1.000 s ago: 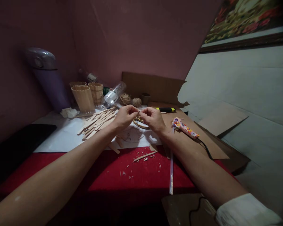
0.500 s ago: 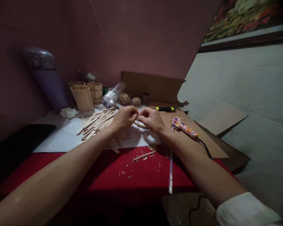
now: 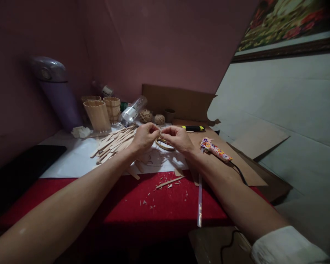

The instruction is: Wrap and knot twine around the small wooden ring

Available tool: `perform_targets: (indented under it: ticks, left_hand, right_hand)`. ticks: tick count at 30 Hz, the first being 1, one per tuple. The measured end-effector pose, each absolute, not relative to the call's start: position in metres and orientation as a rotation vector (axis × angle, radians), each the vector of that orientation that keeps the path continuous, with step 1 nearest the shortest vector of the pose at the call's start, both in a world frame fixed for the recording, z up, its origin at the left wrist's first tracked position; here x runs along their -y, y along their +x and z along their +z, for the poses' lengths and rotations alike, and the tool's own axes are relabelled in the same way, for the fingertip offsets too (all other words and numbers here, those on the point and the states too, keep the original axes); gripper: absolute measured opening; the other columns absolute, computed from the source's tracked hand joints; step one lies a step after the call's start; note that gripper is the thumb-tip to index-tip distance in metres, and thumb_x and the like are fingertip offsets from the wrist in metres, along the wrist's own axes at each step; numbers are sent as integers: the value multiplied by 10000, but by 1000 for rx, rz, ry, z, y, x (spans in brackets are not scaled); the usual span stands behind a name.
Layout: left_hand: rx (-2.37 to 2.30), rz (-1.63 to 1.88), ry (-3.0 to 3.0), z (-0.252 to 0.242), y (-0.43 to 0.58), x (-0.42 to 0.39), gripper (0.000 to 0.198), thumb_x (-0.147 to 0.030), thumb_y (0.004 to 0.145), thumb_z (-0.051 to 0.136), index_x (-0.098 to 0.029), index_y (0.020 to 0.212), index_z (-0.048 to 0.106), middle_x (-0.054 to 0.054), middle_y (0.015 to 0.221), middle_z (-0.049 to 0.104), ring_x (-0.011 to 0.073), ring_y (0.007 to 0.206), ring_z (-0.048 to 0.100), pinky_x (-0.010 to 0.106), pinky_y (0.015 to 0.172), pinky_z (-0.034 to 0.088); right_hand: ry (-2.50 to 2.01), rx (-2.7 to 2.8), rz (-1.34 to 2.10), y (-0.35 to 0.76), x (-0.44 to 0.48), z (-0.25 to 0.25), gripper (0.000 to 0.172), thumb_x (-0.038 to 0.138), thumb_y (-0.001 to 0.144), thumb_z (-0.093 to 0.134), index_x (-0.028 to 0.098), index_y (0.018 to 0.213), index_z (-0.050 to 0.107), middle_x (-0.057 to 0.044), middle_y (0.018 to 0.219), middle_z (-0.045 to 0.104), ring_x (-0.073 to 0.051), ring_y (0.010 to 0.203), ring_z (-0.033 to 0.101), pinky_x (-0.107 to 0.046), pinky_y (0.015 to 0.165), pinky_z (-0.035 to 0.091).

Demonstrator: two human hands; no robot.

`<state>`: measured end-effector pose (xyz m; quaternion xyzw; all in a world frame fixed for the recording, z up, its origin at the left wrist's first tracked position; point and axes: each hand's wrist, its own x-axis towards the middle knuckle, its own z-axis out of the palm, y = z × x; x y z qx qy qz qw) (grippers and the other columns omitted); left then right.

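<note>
My left hand (image 3: 145, 136) and my right hand (image 3: 177, 137) meet at the fingertips over the white paper, both pinched. Whatever lies between the fingers is too small to make out. Just below them a thin round hoop (image 3: 164, 148) rests over the paper, partly covered by my right hand. A pile of wooden craft sticks (image 3: 112, 146) lies beside my left hand. To the right of my right hand are a flower-patterned glue gun (image 3: 216, 149) with a black cord and a black-and-yellow utility knife (image 3: 194, 128).
Slatted wooden cups (image 3: 96, 115), a plastic bottle (image 3: 132, 112) and twine balls (image 3: 159, 119) stand at the back. A tall purple bottle (image 3: 62, 99) leans left. Cardboard (image 3: 178, 102) lines the back. Wood scraps and a glue stick (image 3: 200, 205) lie on the red cloth (image 3: 112, 201).
My right hand has shifted slightly and more of the hoop shows below it. Both hands stay pinched together; the view has tilted a little.
</note>
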<state>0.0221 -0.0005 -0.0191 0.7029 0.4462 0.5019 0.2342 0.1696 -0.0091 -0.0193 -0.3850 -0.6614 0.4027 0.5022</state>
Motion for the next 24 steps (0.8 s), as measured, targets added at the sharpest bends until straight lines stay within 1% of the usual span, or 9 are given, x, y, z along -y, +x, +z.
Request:
perform_targets:
  ticks: [3,6,10,13,16,19,24]
  left_hand:
    - [-1320,1389,1993,-21,22,-1,116,-241,683,536,-150,649,599,-8,590,566,115,562,475,247,540,343]
    - [-1375,1391,2030,-22,22,0,117,-244,686,533,-156,650,602,-6,606,580,117,572,481,250,553,344]
    - [-1312,1399,1999,-21,23,2,100,-233,677,543,-155,634,587,-12,584,563,113,559,474,244,542,344]
    - [-1238,1391,1970,-20,23,2,101,-231,678,546,-154,617,567,-18,560,540,107,540,461,238,524,345]
    - [-1207,1394,2012,-20,23,2,94,-231,683,554,-148,643,576,-6,595,565,112,562,486,239,538,363]
    - [-1219,1380,2115,-19,22,3,108,-228,691,558,-140,707,619,15,658,618,124,609,530,250,584,389]
    - [-1215,1319,2172,-16,20,5,128,-214,694,542,-135,677,640,17,635,628,126,597,535,253,590,390]
  right_hand:
    - [-962,1609,923,169,10,-20,195,294,622,685,131,710,625,5,636,590,-75,539,481,-218,488,372]
    - [-971,1629,884,167,12,-20,169,284,637,671,132,692,623,5,626,584,-77,540,480,-223,498,374]
    - [-963,1601,935,166,13,-18,132,256,639,647,146,633,573,35,555,538,-60,480,446,-207,461,338]
    - [-962,1537,1047,169,14,-16,144,271,637,643,155,657,561,51,521,517,-52,443,420,-189,416,290]
    - [-960,1536,1095,171,15,-13,126,257,632,628,156,659,557,55,512,507,-48,433,407,-180,399,261]
    - [-944,1572,1094,172,16,-13,92,221,622,601,157,627,535,54,513,504,-49,448,421,-181,418,290]
    - [-960,1574,1035,172,14,-14,94,227,614,595,161,633,531,62,513,494,-50,450,411,-188,436,313]
